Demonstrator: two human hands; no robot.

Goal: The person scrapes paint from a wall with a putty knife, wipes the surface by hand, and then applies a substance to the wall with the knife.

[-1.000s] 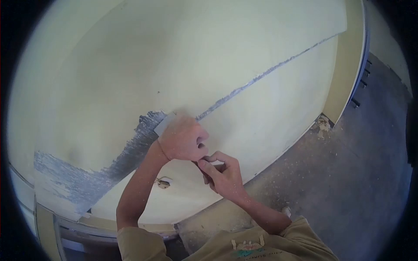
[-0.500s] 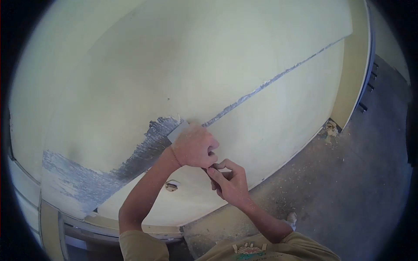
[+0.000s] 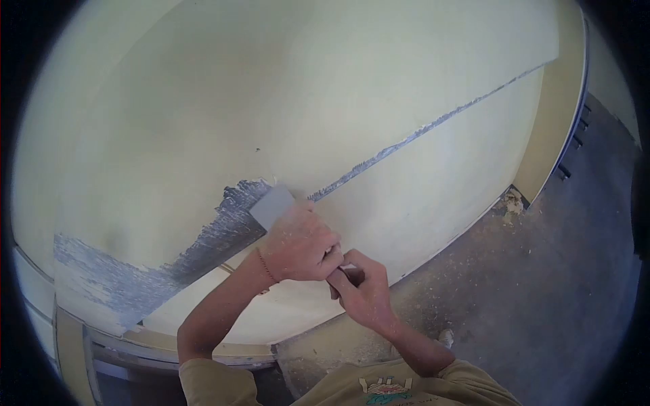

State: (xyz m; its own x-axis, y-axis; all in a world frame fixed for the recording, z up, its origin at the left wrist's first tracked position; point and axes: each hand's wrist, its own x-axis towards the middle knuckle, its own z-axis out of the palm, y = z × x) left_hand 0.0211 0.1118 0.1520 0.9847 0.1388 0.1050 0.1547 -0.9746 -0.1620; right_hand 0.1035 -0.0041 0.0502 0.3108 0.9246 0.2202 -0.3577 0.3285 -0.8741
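Observation:
A broad-bladed scraper (image 3: 273,207) lies with its flat metal blade against the pale wall (image 3: 379,81), at the right end of a rough grey stripped patch (image 3: 223,237). My left hand (image 3: 302,245), with a thin bracelet at the wrist, is wrapped round the tool just behind the blade. Lower and to the right, my right hand (image 3: 365,287) closes on the handle's end, touching or almost touching the left. Most of the handle is hidden by my fingers. From near my left hand, a narrow grey stripped line (image 3: 406,141) runs up to the right.
Small pale flakes litter the grey concrete floor (image 3: 487,298) below the wall. A beige edge strip (image 3: 542,142) borders the wall at right, with dark pegs or bolts (image 3: 577,142) beyond it. Broken debris (image 3: 513,201) sits at the wall's lower right corner. My shoe (image 3: 445,338) shows below.
My hands have shifted a little downward in view, and more of the scraper's blade shows. The view itself has moved slightly. Both hands keep their grip.

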